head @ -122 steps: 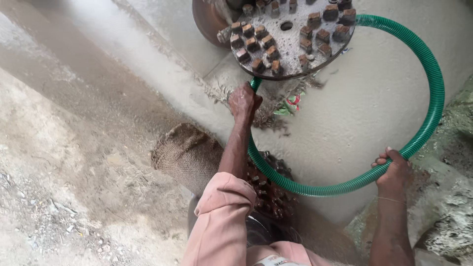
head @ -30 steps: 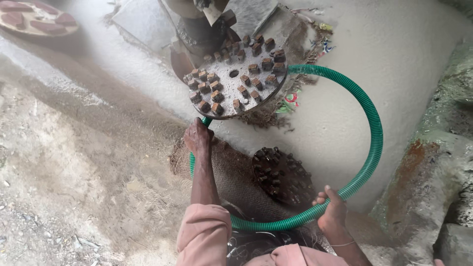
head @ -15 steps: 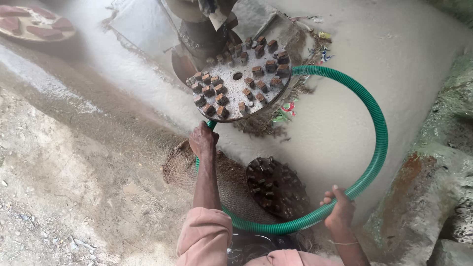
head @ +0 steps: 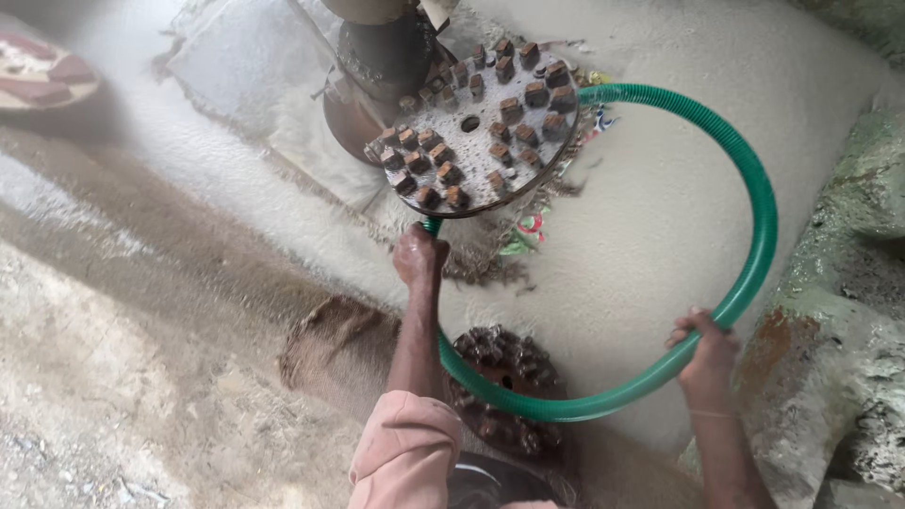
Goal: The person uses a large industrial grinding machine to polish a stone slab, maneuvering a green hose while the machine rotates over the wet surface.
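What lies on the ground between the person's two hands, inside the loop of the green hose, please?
In the head view, between the left hand and right hand, the green hose rings a dark studded disc half sunk in wet grey slurry.

- The left hand [head: 419, 256] is closed around one end of a ribbed green hose [head: 754, 188], just below a tilted round grinding disc [head: 476, 132] studded with brown blocks.
- The right hand [head: 707, 351] has its grip on the hose loop lower down, near a rusty rock [head: 811, 377].
- A second studded disc [head: 504, 377] lies on the wet, sandy floor [head: 650, 245] inside the loop.
- A pink sleeve [head: 405, 452] covers the left arm.
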